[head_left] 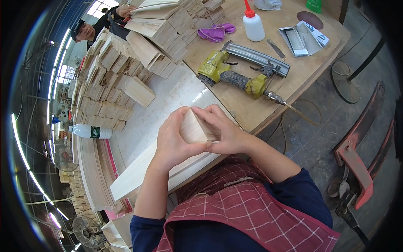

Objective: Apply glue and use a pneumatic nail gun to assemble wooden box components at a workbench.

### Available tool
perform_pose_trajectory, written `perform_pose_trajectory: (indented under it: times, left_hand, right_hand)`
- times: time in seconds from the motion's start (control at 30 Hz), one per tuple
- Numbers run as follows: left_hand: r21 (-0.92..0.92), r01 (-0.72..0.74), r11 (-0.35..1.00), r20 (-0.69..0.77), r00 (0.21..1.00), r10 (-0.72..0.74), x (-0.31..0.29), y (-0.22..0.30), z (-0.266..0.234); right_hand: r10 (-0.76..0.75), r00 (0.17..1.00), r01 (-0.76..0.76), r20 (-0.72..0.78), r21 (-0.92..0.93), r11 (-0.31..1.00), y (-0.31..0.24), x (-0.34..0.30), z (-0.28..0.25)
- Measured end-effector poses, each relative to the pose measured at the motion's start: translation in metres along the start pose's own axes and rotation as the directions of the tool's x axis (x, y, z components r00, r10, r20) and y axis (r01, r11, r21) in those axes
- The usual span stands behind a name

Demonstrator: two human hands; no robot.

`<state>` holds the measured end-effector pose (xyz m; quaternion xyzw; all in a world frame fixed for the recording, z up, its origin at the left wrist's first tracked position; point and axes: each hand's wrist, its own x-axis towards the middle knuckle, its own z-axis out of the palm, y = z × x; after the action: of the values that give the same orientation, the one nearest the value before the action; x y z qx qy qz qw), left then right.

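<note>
Both my hands are wrapped round pale wooden boards point(193, 128) that meet at an angle, close above the white work surface. My left hand point(170, 136) grips the left face with the thumb along its lower edge. From the other side my right hand point(226, 133) presses in, fingertips meeting the left hand's at the top; its fingers partly hide the second board. Below my left forearm lies a long pale board point(136, 173). Beyond my right hand, a yellow-green nail gun point(239, 74) rests on the wooden tabletop point(273, 110), its air hose attached.
Tall stacks of wooden boards point(105, 80) stand at left and far. A water bottle point(94, 132) lies left. A red-capped white bottle point(254, 28), purple cloth point(216, 32) and opened small box point(296, 41) occupy the far tabletop. Another person point(94, 32) stands behind the stacks.
</note>
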<state>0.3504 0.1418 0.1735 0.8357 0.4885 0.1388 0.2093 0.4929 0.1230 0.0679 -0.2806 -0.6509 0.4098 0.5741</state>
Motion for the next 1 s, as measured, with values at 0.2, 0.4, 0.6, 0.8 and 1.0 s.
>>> perform_pose_trajectory:
  times: [0.2, 0.4, 0.6, 0.8, 1.0]
  left_hand:
    - [0.019, -0.038, 0.999, -0.006, 0.999, 0.038, 0.009, 0.003, 0.001]
    - [0.13, -0.094, 0.987, -0.065, 0.993, 0.103, 0.005, -0.016, -0.003]
    - [0.096, -0.054, 0.994, -0.026, 0.998, 0.057, 0.002, -0.005, 0.0]
    - [0.101, -0.01, 0.995, -0.093, 0.995, 0.02, -0.013, -0.008, 0.001]
    - [0.056, -0.013, 0.998, -0.056, 0.998, 0.016, -0.007, -0.007, 0.0]
  right_hand:
    - [0.011, 1.0, -0.011, 0.014, -0.023, 1.0, -0.003, 0.005, -0.011]
    - [-0.005, 1.0, 0.001, -0.029, -0.112, 0.994, 0.001, 0.004, -0.001]
    - [0.065, 0.99, -0.066, -0.129, -0.004, 0.998, -0.004, -0.011, 0.001]
    - [0.028, 0.992, -0.029, -0.125, -0.007, 1.0, -0.005, -0.029, 0.01]
    - [-0.08, 0.958, 0.02, -0.274, -0.214, 0.977, -0.003, -0.036, 0.01]
